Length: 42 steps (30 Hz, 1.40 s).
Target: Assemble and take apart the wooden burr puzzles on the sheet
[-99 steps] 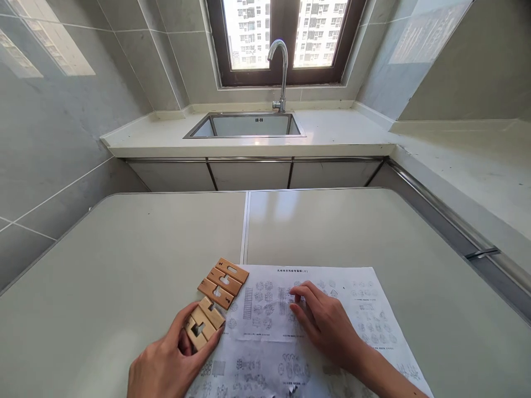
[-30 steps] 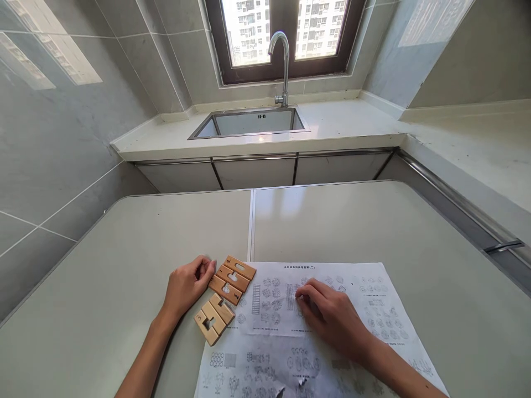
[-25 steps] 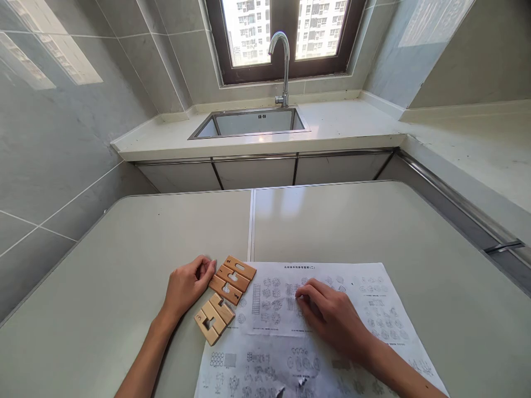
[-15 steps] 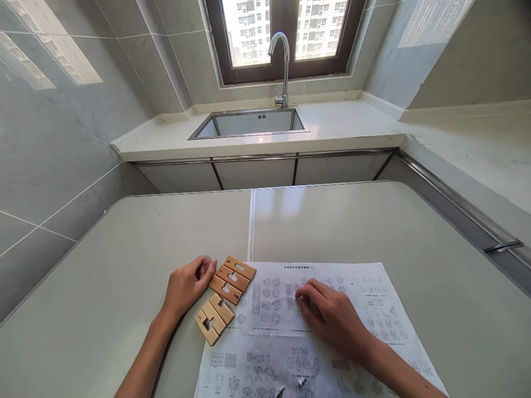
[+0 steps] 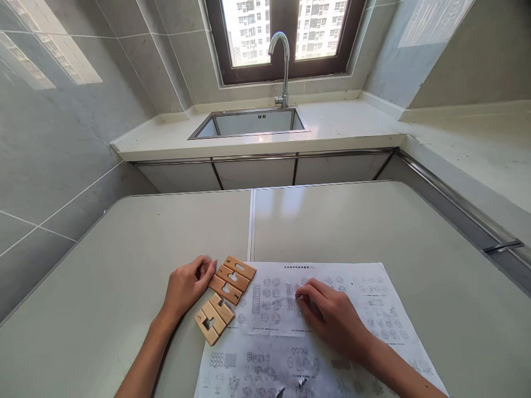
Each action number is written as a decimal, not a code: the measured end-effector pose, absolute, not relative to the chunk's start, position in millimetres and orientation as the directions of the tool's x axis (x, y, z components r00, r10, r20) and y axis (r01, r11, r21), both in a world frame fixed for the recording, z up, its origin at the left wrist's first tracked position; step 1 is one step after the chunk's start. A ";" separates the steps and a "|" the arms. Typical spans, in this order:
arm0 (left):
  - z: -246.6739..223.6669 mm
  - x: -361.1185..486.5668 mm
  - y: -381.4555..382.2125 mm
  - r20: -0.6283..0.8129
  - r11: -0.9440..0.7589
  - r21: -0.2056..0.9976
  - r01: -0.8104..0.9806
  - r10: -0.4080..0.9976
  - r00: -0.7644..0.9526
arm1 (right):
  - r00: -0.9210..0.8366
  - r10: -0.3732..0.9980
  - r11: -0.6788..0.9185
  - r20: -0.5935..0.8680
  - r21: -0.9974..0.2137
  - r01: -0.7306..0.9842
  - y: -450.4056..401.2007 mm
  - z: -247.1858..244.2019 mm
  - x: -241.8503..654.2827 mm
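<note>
Several flat wooden puzzle pieces (image 5: 233, 279) with cut-out slots and printed numbers lie side by side, partly over the left edge of a paper sheet. Lighter wooden pieces (image 5: 214, 318) sit just in front of them. My left hand (image 5: 188, 284) rests on the table with its fingers curled in, its fingertips close beside the upper pieces. No object shows in it. Covered in small printed diagrams, the paper sheet (image 5: 265, 342) lies flat, with torn spots near its lower part. My right hand (image 5: 327, 309) rests on the sheet, fingers loosely bent and thumb apart, holding nothing visible.
The pale table (image 5: 323, 226) has a seam down its middle. Beyond it stands a white counter (image 5: 344, 121) with a sink (image 5: 249, 132) and a tall faucet (image 5: 285, 72) beneath a window. Tiled walls (image 5: 62, 138) and a side counter (image 5: 477, 143) flank the table.
</note>
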State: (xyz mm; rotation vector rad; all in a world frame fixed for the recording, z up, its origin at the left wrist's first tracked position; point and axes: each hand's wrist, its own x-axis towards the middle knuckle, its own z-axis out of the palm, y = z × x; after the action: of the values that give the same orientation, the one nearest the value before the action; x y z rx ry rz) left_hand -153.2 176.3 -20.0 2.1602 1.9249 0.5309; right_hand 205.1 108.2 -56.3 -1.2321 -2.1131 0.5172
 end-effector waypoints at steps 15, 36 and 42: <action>-19.9 -152.7 176.4 0.145 -0.140 0.374 0.917 0.985 0.092 | -0.358 0.874 0.486 0.328 -0.600 0.636 108.2 -52.6 204.5; -20.1 -155.1 175.6 0.117 -0.156 0.474 0.867 0.987 0.114 | -0.364 0.876 0.482 0.317 -0.605 0.634 108.1 -53.9 204.5; -16.2 -154.7 174.5 0.098 -0.181 0.520 0.835 0.983 0.152 | -0.364 0.881 0.472 0.302 -0.615 0.632 107.6 -56.6 205.0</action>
State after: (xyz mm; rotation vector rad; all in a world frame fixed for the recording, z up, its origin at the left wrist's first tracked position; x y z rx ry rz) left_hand -154.7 174.5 -16.2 2.0924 1.7441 0.6022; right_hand 205.0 107.6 -56.6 -1.2491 -2.1174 0.5351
